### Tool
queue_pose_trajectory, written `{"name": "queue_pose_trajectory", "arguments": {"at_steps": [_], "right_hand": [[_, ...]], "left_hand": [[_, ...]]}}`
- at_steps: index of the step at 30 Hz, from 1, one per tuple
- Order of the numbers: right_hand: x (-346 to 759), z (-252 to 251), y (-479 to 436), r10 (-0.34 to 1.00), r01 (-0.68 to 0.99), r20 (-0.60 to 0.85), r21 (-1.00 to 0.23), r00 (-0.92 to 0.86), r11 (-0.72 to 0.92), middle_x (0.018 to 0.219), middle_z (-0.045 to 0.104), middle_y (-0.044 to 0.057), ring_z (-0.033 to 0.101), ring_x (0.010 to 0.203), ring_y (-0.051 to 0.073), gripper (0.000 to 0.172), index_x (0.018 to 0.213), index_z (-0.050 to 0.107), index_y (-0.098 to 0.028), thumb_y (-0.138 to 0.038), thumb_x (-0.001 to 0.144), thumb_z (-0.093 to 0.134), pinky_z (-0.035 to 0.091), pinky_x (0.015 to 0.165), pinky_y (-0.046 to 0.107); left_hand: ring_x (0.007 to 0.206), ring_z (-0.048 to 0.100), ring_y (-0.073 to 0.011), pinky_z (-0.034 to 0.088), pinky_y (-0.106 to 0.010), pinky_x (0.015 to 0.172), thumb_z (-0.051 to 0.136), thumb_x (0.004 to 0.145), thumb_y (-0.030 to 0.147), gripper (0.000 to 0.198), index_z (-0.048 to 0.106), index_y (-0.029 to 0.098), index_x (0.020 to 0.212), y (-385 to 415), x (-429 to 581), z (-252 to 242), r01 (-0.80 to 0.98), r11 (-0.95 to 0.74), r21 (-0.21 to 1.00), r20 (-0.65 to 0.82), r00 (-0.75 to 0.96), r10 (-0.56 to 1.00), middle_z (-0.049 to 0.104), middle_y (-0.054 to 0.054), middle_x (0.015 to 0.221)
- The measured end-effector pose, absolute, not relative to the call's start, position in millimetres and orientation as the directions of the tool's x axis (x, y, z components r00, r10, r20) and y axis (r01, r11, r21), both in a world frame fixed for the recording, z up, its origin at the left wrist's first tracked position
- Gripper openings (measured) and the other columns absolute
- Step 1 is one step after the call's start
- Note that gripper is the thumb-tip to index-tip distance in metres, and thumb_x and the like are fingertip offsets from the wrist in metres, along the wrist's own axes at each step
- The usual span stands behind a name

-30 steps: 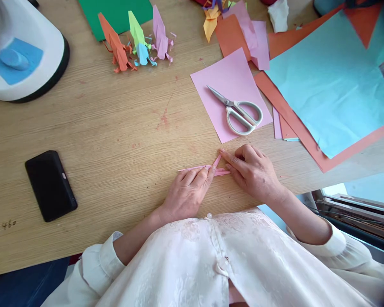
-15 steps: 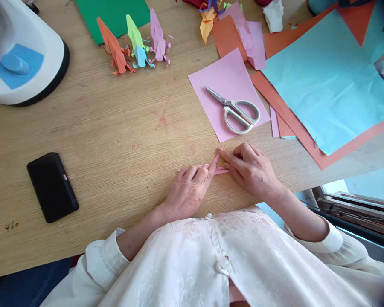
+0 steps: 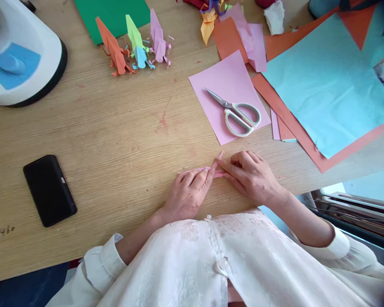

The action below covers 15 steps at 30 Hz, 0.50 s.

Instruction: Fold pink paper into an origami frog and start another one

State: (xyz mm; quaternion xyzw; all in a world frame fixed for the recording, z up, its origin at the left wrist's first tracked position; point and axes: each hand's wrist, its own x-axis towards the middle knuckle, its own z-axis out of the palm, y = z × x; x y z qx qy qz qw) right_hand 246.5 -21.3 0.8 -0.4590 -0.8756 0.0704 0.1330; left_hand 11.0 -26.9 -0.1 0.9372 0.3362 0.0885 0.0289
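Observation:
A narrow folded pink paper piece (image 3: 218, 164) lies on the wooden table (image 3: 121, 140) near its front edge. My left hand (image 3: 187, 194) presses flat on the left part of it, fingertips closed on the fold. My right hand (image 3: 251, 177) pinches the right end, where a thin flap sticks up. Most of the piece is hidden under my fingers.
White-handled scissors (image 3: 237, 113) lie on a pink sheet (image 3: 227, 85) just behind my hands. Blue, orange and pink sheets (image 3: 326, 81) spread to the right. Several folded paper figures (image 3: 134, 42) stand at the back. A black phone (image 3: 49, 189) lies left, a white device (image 3: 19, 55) far left.
My right fingers have drawn in a little toward the flap, which now stands slightly more upright. Both hands stay on the pink piece.

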Motion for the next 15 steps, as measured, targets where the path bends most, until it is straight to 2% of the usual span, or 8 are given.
{"name": "queue_pose_trajectory", "arguments": {"at_steps": [6,10,15], "right_hand": [[246.9,-2.5,-18.6,0.876,0.832,0.159,-0.273,-0.456,0.483,0.09,0.055,0.009,0.05,0.076,0.021,0.037,0.132,0.06,-0.021,-0.032,0.099,0.049,0.043,0.067,0.035],[245.6,0.3,-20.4,0.903,0.805,0.168,-0.41,-0.397,0.43,0.096,0.056,0.011,0.054,0.08,0.022,0.036,0.132,0.058,-0.019,-0.029,0.098,0.049,0.046,0.069,0.036],[242.6,5.3,-33.4,0.937,0.768,0.182,-0.537,-0.298,0.349,0.101,0.06,0.01,0.058,0.087,0.023,0.025,0.12,0.056,-0.02,-0.024,0.095,0.053,0.047,0.075,0.037]], "left_hand": [[0.11,0.057,-0.0202,0.045,-0.035,0.088,0.035,0.1,0.013,0.05,0.035,0.014,0.15,-26.3,9.9,-2.0,0.644,-0.735,0.211,0.138,0.725,0.675,0.065,-0.011,0.122],[0.114,0.057,-0.0219,0.045,-0.037,0.091,0.035,0.099,0.013,0.05,0.036,0.015,0.149,-24.5,6.3,-4.9,0.602,-0.727,0.33,0.157,0.724,0.671,0.063,-0.011,0.126],[0.125,0.051,-0.0229,0.043,-0.039,0.102,0.034,0.097,0.008,0.045,0.045,0.01,0.141,-20.8,-0.9,-1.6,0.518,-0.741,0.427,0.175,0.757,0.63,0.058,-0.013,0.136]]}}
